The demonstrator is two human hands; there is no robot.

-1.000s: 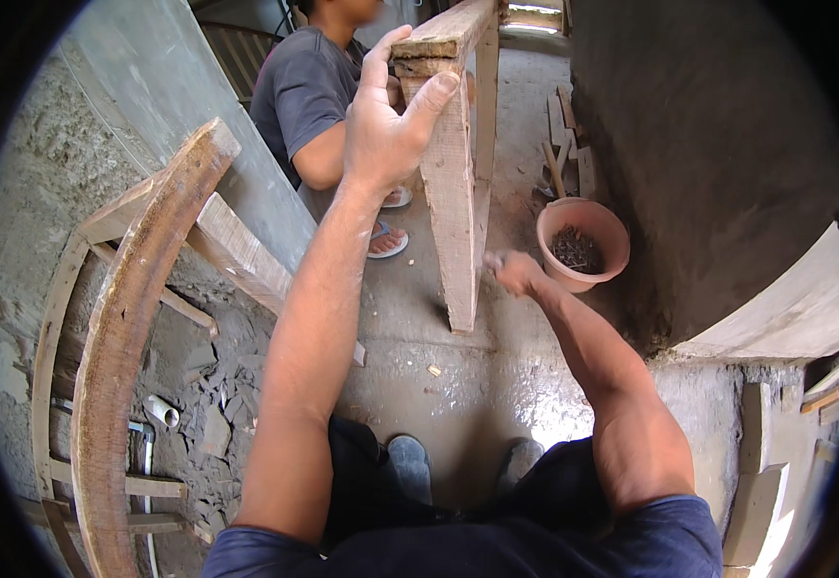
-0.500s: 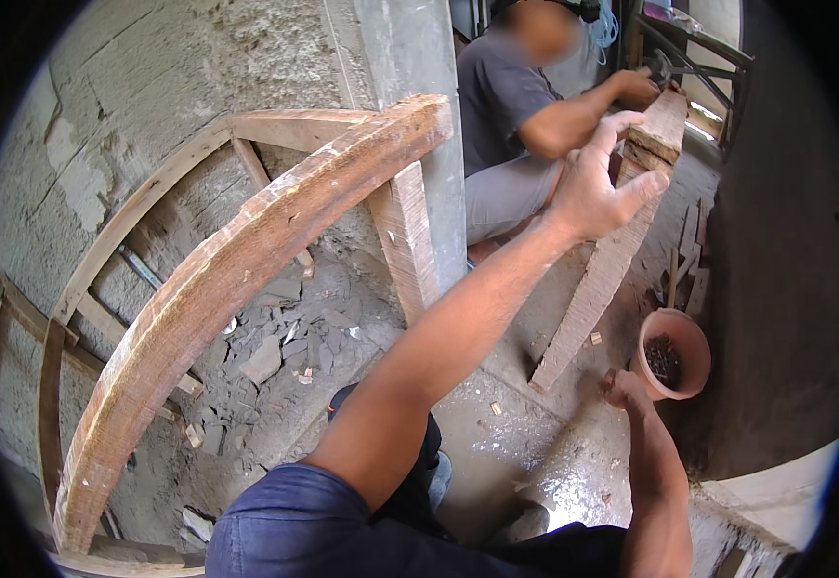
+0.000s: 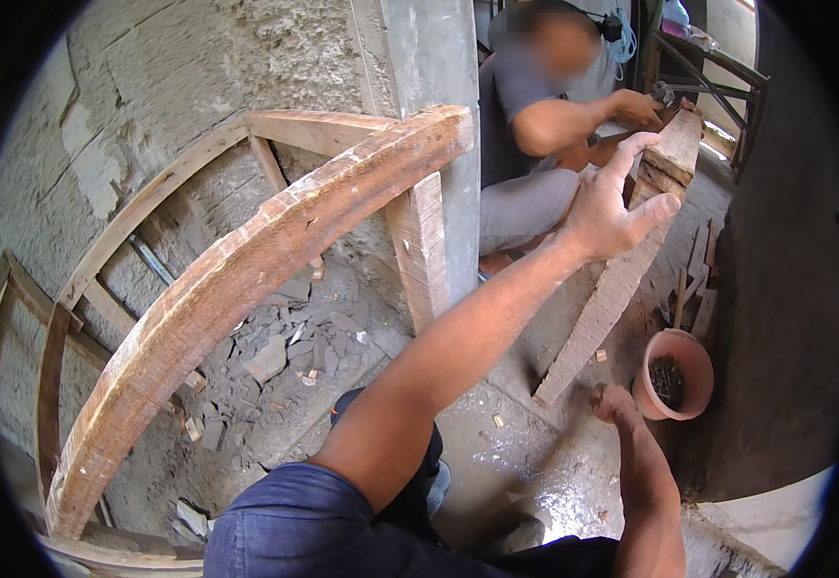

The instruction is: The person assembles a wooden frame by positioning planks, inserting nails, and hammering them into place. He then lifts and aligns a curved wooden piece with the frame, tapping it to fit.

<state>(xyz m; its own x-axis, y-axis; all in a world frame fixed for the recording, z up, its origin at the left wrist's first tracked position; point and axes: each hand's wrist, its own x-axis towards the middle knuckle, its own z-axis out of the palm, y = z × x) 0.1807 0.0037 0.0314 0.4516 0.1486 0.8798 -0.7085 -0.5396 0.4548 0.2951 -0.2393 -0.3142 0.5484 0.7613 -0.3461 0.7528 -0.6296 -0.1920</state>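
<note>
My left hand (image 3: 615, 212) spans the near end of a rough wooden beam (image 3: 668, 154), thumb on one side and fingers on the other. Below that end a tapering wooden leg (image 3: 598, 323) slants down to the floor. Low at the right, my right hand (image 3: 616, 405) is a closed fist beside a pinkish bucket (image 3: 694, 366) of nails or similar small metal pieces. What the fist holds, if anything, is hidden. A co-worker's hand (image 3: 639, 108) is at the beam's far end, with a dark metal tool (image 3: 663, 93) there.
A curved wooden frame (image 3: 236, 260) leans at the left before a rough wall (image 3: 179, 77). Broken rubble (image 3: 289, 352) lies beneath it. A grey post (image 3: 434, 58) stands between frame and co-worker (image 3: 511, 96). Wood offcuts (image 3: 697, 279) lie behind the bucket, along a dark panel (image 3: 776, 318).
The view has shifted slightly, so most things sit a little lower and further right. My right fist has moved a little away from the bucket. My left hand stays at the beam.
</note>
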